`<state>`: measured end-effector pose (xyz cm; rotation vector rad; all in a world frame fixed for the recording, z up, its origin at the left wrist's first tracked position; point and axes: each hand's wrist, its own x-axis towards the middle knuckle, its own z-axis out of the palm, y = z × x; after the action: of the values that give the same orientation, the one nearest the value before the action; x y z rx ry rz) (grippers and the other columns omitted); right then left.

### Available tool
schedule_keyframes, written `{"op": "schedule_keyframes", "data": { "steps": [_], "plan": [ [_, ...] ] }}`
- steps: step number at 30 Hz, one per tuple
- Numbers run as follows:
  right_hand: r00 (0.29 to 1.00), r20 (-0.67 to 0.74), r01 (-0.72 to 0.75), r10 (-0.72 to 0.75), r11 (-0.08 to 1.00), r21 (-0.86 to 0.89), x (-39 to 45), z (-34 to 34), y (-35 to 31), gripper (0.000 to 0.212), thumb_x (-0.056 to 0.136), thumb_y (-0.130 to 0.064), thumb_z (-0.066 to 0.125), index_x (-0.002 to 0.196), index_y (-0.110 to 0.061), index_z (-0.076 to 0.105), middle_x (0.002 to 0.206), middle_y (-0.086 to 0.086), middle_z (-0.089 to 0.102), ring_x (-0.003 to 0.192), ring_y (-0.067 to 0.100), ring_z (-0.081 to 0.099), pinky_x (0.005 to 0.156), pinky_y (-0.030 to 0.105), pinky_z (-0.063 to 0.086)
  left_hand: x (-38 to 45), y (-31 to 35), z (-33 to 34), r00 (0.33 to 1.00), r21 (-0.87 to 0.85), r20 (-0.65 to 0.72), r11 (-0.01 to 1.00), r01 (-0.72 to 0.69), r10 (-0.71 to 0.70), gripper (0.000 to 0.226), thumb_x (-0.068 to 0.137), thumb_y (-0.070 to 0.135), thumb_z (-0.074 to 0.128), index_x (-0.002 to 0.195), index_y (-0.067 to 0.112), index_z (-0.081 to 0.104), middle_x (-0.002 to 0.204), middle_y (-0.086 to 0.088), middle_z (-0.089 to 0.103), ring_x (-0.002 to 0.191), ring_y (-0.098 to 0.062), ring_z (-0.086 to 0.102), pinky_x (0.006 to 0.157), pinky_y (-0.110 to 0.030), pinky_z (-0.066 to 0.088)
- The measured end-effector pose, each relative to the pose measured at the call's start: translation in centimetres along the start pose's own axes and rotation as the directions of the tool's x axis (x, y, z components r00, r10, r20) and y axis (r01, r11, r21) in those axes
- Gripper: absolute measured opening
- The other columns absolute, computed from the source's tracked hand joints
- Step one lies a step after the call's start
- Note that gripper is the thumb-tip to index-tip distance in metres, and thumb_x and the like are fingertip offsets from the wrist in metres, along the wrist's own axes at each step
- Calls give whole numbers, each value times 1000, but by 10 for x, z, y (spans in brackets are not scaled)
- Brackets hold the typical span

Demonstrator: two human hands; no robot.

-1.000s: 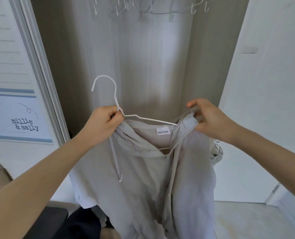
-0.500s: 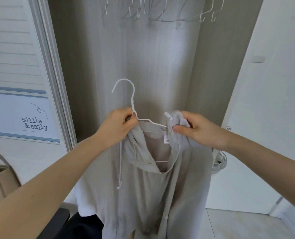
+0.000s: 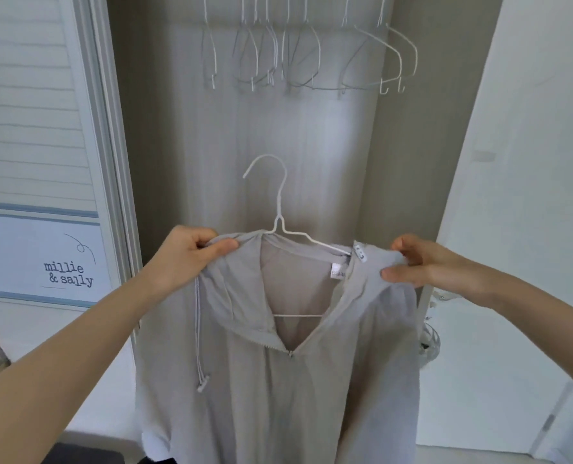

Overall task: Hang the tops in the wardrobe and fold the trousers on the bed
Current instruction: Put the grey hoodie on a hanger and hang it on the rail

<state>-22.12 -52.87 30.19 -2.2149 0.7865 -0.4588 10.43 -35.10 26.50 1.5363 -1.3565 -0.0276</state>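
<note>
Here, grey hooded top on white hanger (hook free), left hand and right hand fingers clamped on its shoulders.

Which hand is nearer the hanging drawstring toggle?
Left. The left hand grips the grey hooded top's shoulder directly above the toggle; the right hand holds the opposite shoulder.

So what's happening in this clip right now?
A person stands at an open wardrobe, holding a light grey hooded top that is already on a white wire hanger. The left hand pinches one shoulder of the top, and the right hand pinches the other. The hanger's hook is free and not yet on the rail. Above, a row of empty hangers hangs in the wardrobe.
</note>
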Motion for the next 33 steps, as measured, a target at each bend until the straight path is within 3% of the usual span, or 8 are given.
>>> {"op": "schedule_keyframes", "data": {
  "steps": [3,5,7,12,17,22,27,33],
  "plan": [
    [994,104,-27,31,999,-34,-5,1,-7,58,75,-44,77,124,-38,46,110,-12,60,101,2,60,80,19,46,8,1,-1,999,-86,13,995,43,-42,53,86,34,67,67,-14,55,59,-9,40,57,-15,34,55,-27,26],
    [995,77,80,-70,987,-139,-1,12,-10,29,83,-46,66,98,-22,59,82,-10,59,75,6,59,70,22,44,15,1,0,998,-130,4,989,69,-69,48,89,30,67,66,-11,57,60,-8,43,59,-14,37,55,-25,29],
    [988,-8,149,-153,971,-185,2,17,-12,38,89,-37,61,67,-11,43,61,-5,35,56,11,34,58,27,29,24,-2,-1,997,-136,-4,988,78,-79,48,89,30,67,63,-9,55,58,-7,42,57,-12,36,55,-24,29],
    [997,-54,67,-52,934,351,-5,12,-28,37,92,-29,57,89,7,62,84,14,67,78,23,62,72,33,50,51,-11,-12,993,42,71,995,91,-94,29,93,26,62,81,3,74,74,-9,67,70,-19,60,70,-32,47],
    [973,-184,-21,139,848,530,8,14,-57,28,94,-22,56,95,1,71,94,17,73,78,24,72,68,28,58,83,0,-2,999,252,23,967,34,-41,29,95,13,57,124,9,61,123,-5,63,108,-22,59,87,-22,39],
    [902,-323,-11,286,764,645,27,12,-92,23,97,-16,53,93,2,66,82,15,72,67,23,69,61,28,54,91,43,36,989,16,49,990,-138,137,37,94,13,60,131,13,55,130,-3,58,115,-9,52,89,-5,30],
    [800,-485,119,354,698,706,50,1,-122,21,98,-5,43,90,0,61,90,18,64,71,26,60,66,33,51,74,87,78,953,-234,231,962,-139,194,35,92,41,61,126,34,53,127,14,58,114,-1,55,104,-22,40],
    [711,-606,212,357,713,669,67,-32,-139,33,101,-4,30,70,-6,43,76,13,47,63,20,45,59,26,39,61,121,129,908,-406,297,900,-160,296,107,64,57,76,147,54,9,148,34,22,137,7,28,111,-31,35]
  ]
}}
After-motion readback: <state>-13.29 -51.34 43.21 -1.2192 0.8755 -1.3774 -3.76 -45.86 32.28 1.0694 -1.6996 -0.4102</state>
